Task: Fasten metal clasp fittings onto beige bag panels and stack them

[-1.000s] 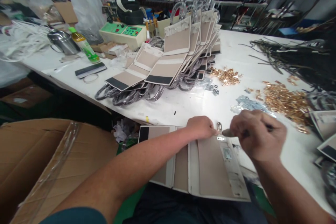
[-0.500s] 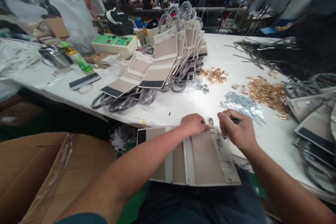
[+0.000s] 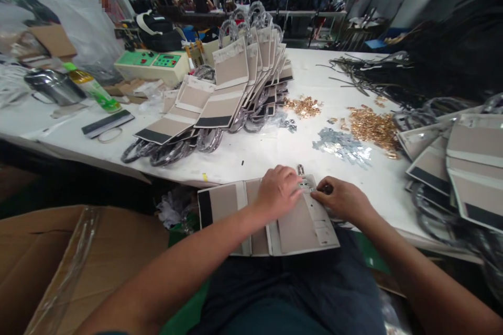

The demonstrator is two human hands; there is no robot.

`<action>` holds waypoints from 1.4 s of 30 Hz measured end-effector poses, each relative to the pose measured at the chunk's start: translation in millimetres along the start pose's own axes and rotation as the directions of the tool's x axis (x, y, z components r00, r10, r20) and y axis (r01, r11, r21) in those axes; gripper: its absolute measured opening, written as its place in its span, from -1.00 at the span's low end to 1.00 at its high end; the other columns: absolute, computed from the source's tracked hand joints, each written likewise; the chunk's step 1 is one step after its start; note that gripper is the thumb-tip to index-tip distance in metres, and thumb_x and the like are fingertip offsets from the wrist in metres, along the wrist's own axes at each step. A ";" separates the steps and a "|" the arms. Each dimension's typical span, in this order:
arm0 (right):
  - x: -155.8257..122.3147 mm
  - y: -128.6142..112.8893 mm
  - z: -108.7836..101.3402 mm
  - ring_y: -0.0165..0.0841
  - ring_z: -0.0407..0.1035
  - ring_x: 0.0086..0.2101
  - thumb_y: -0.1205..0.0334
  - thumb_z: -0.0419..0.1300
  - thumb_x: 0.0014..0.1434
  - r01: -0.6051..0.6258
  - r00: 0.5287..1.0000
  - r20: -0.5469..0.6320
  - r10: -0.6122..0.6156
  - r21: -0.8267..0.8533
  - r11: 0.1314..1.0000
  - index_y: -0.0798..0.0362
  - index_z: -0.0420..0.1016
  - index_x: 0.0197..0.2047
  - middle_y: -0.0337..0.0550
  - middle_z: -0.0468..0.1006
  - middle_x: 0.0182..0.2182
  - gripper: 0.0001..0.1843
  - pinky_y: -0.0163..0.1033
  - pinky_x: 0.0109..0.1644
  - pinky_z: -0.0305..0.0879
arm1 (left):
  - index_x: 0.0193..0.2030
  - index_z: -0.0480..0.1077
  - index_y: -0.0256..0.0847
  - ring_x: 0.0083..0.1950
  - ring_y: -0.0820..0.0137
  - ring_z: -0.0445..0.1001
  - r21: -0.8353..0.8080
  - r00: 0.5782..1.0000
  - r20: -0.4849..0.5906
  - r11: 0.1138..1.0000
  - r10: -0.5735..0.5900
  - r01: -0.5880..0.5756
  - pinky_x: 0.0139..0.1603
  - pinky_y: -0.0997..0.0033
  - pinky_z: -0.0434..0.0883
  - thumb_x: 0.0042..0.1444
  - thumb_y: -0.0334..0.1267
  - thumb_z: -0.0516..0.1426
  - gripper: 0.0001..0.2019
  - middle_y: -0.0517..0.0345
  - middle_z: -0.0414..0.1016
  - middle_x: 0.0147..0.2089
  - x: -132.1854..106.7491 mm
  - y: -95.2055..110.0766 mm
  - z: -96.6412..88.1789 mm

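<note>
A beige bag panel [image 3: 294, 229] with white strips and a black end band lies across my lap at the table's front edge. My left hand [image 3: 277, 191] rests on its upper part, fingers stretched out toward the metal fittings. A small shiny metal piece [image 3: 301, 169] sticks out past the panel's far edge. Close to the panel's right edge, my right hand [image 3: 341, 199] has its fingers pinched together. Something small and dark [image 3: 327, 188] shows in its curled fingers, too little of it to name. Part of the panel is hidden beneath my left hand and forearm.
Piled bag panels with wrapped handles [image 3: 231, 94] stand on the table [image 3: 271, 149]; more panels [image 3: 477, 167] lie at right. Gold metal pieces [image 3: 373, 128] and silver plates [image 3: 341, 145] lie ahead. A cardboard box [image 3: 118, 261] stands at lower left; a bottle [image 3: 92, 88] lies behind.
My left hand has gone from gripping the panel's far edge to lying on it with fingers stretched. My right hand has come down near the fittings. The view has shifted slightly right.
</note>
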State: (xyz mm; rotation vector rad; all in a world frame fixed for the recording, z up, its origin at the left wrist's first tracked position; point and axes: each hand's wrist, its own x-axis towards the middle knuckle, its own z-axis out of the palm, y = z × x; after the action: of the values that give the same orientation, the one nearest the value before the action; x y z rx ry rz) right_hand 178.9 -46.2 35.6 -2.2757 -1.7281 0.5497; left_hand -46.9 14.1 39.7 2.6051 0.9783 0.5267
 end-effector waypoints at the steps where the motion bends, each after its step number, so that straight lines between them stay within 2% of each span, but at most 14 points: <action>1: 0.7 -0.1 -0.5 -0.18 0.53 -0.37 -0.10 0.34 0.19 0.002 1.000 0.002 -0.002 -0.003 1.000 -0.13 0.63 -0.25 -0.20 0.66 -0.42 -0.76 -0.18 -0.33 0.21 | 0.21 0.52 -0.12 0.32 0.15 0.42 -0.003 0.997 0.037 0.998 0.070 -0.069 0.37 0.10 0.32 0.41 0.02 0.17 -0.62 0.00 0.53 0.29 -14.1 6.9 1.0; 3: 1.7 -0.1 -0.8 -0.18 0.54 -0.35 -0.09 0.34 0.21 0.001 1.000 0.013 -0.001 -0.005 1.000 -0.13 0.63 -0.22 -0.21 0.67 -0.39 -0.76 -0.18 -0.31 0.23 | 0.39 0.38 -0.16 0.47 0.06 0.30 -0.016 0.980 0.118 0.987 0.160 -0.159 0.55 -0.01 0.14 0.31 0.29 0.17 -0.30 -0.09 0.40 0.44 -40.8 19.3 5.1; 5: 2.0 0.1 -0.4 -0.18 0.55 -0.33 -0.07 0.34 0.21 0.008 0.999 0.037 -0.008 0.017 1.000 -0.14 0.62 -0.18 -0.23 0.69 -0.35 -0.78 -0.18 -0.29 0.25 | 0.54 0.18 -0.27 0.59 0.00 0.11 -0.009 0.966 0.177 0.982 0.188 -0.189 0.65 -0.07 -0.14 0.16 0.49 0.17 0.04 -0.20 0.21 0.57 -60.4 27.7 10.6; 7: 1.8 0.5 0.5 -0.20 0.56 -0.31 -0.02 0.32 0.23 0.023 0.998 0.058 -0.026 0.052 0.998 -0.15 0.61 -0.18 -0.25 0.71 -0.31 -0.82 -0.18 -0.27 0.27 | 0.59 0.03 -0.37 0.65 -0.01 -0.04 0.013 0.959 0.213 0.981 0.188 -0.195 0.67 -0.07 -0.32 0.08 0.56 0.17 0.21 -0.27 0.03 0.63 -70.2 30.9 15.5; 9: 0.9 0.8 1.2 -0.21 0.56 -0.30 0.01 0.29 0.25 0.037 0.997 0.068 -0.042 0.069 0.997 -0.16 0.61 -0.19 -0.26 0.72 -0.29 -0.85 -0.18 -0.25 0.28 | 0.60 -0.02 -0.41 0.67 0.01 -0.10 0.037 0.953 0.238 0.978 0.189 -0.204 0.67 -0.06 -0.37 0.11 0.51 0.20 0.21 -0.28 -0.04 0.65 -71.7 30.3 18.1; 13: -5.0 1.1 1.5 -0.21 0.56 -0.28 0.02 0.22 0.29 0.067 0.996 0.064 -0.068 0.023 0.998 -0.19 0.63 -0.16 -0.27 0.71 -0.28 -0.83 -0.19 -0.25 0.26 | 0.59 0.02 -0.39 0.67 0.00 -0.07 0.069 0.945 0.259 0.972 0.201 -0.225 0.67 -0.08 -0.34 0.19 0.34 0.25 0.08 -0.27 0.00 0.64 -65.7 27.0 18.0; 18: -18.3 -3.1 -2.1 -0.21 0.56 -0.28 -0.02 0.14 0.32 0.117 0.990 0.084 -0.114 -0.030 0.993 -0.19 0.62 -0.10 -0.26 0.71 -0.24 -0.74 -0.19 -0.24 0.24 | 0.56 0.09 -0.39 0.63 -0.02 0.02 0.050 0.953 0.223 0.974 0.205 -0.221 0.67 -0.12 -0.23 0.14 0.29 0.29 0.05 -0.26 0.09 0.61 -64.4 26.5 20.4; 22: -22.7 -7.9 -8.6 -0.22 0.53 -0.28 -0.01 0.16 0.24 0.079 0.987 0.140 -0.081 0.021 0.997 -0.15 0.60 -0.15 -0.27 0.70 -0.25 -0.76 -0.19 -0.23 0.24 | 0.55 0.11 -0.38 0.63 -0.01 0.04 0.027 0.961 0.181 0.975 0.211 -0.220 0.67 -0.11 -0.24 0.14 0.25 0.30 0.03 -0.24 0.15 0.59 -67.9 25.8 25.9; 29: -12.7 -0.9 -11.3 -0.25 0.45 -0.39 -0.02 0.17 0.15 0.079 0.956 0.265 -0.126 0.181 0.980 -0.05 0.56 -0.21 -0.23 0.62 -0.40 -0.73 -0.21 -0.31 0.24 | 0.56 0.10 -0.27 0.60 -0.02 0.08 -0.036 0.966 0.177 0.982 0.191 -0.187 0.66 -0.12 -0.21 0.07 0.27 0.33 0.06 -0.20 0.18 0.57 -65.3 24.8 27.3; 38: -4.9 -5.0 -11.0 -0.25 0.46 -0.36 0.08 0.21 0.15 0.036 0.956 0.285 -0.062 0.096 0.995 -0.07 0.58 -0.27 -0.24 0.63 -0.41 -0.83 -0.20 -0.28 0.23 | 0.53 0.16 -0.25 0.54 -0.07 0.17 -0.034 0.958 0.213 0.981 0.192 -0.189 0.64 -0.13 -0.12 0.01 0.31 0.36 0.07 -0.20 0.23 0.54 -57.5 24.4 20.5; 42: -6.2 0.8 -9.3 -0.23 0.48 -0.34 0.04 0.23 0.16 0.035 0.958 0.279 -0.062 0.098 0.995 -0.08 0.58 -0.22 -0.23 0.64 -0.37 -0.80 -0.20 -0.28 0.25 | 0.54 0.14 -0.32 0.60 -0.02 0.10 -0.046 0.957 0.193 0.976 0.217 -0.212 0.67 -0.09 -0.22 0.11 0.30 0.30 0.03 -0.23 0.21 0.56 -63.0 21.9 24.9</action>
State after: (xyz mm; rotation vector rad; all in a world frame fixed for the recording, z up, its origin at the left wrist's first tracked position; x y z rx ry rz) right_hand 182.2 -52.0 44.6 -2.1697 -1.8348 0.9636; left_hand -67.7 -48.2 12.2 2.6946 0.6262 0.3192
